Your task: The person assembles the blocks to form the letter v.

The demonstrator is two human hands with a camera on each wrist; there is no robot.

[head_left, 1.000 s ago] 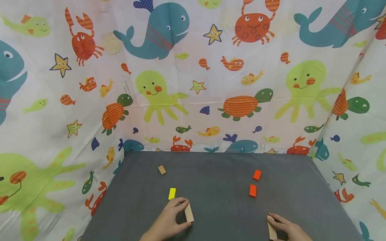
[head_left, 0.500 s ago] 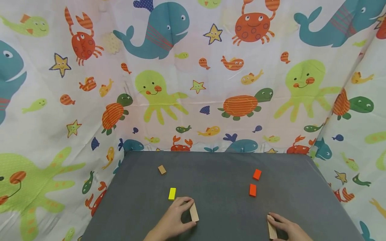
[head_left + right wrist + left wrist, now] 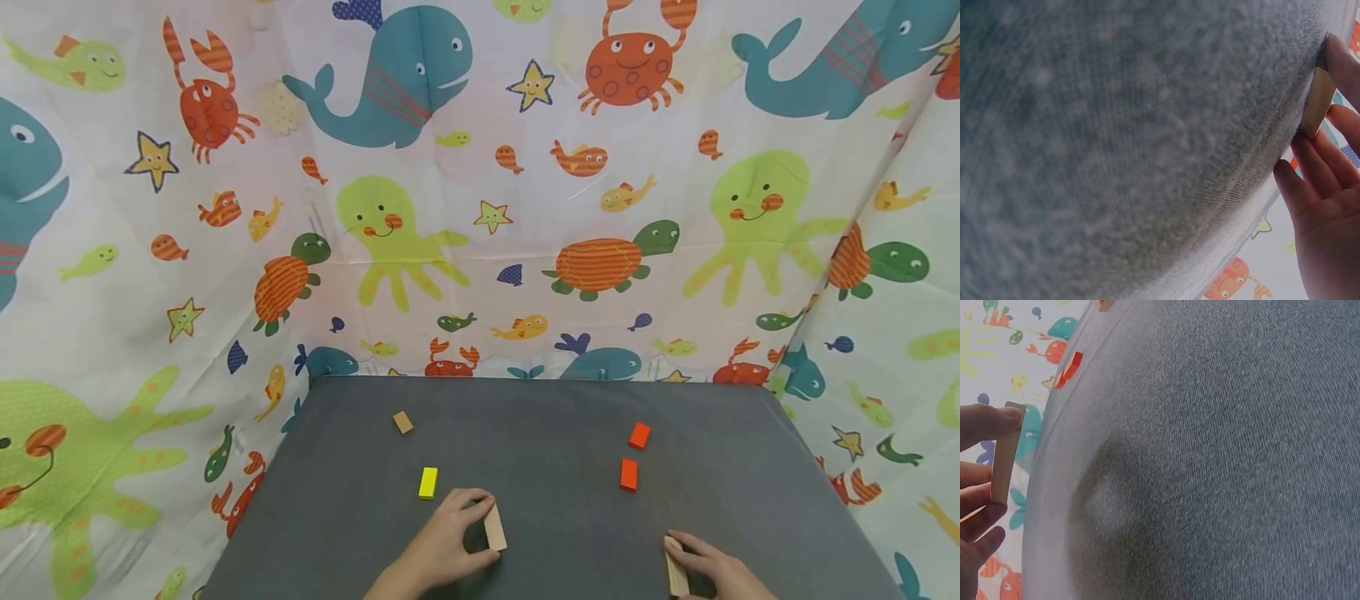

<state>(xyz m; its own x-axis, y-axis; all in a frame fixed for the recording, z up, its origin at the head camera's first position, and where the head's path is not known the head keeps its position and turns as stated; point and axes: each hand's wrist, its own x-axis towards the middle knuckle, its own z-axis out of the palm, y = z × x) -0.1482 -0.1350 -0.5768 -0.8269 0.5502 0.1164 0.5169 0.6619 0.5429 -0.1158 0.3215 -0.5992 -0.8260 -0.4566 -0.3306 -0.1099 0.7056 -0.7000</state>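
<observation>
Near the front middle of the table, my left hand (image 3: 442,547) pinches a plain wooden block (image 3: 495,528) end to end between thumb and fingers. The left wrist view shows this pale block (image 3: 1005,464) raised over the cloth, a shadow below. Farther right, at the front edge of the head view, my right hand (image 3: 718,570) grips a second plain wooden block (image 3: 676,570) by its ends. That block (image 3: 1318,103) sits right at the cloth in the right wrist view. A yellow block (image 3: 428,483) lies just beyond the left hand.
Two red blocks (image 3: 628,475) lie one behind the other, right of centre. A small tan block (image 3: 403,423) lies at the back left. Dark grey cloth covers the table (image 3: 525,425). A curtain (image 3: 495,275) printed with sea animals hangs behind and at both sides.
My left hand has moved to the right with its wooden block, away from the yellow block. The right hand and the loose blocks have stayed in place.
</observation>
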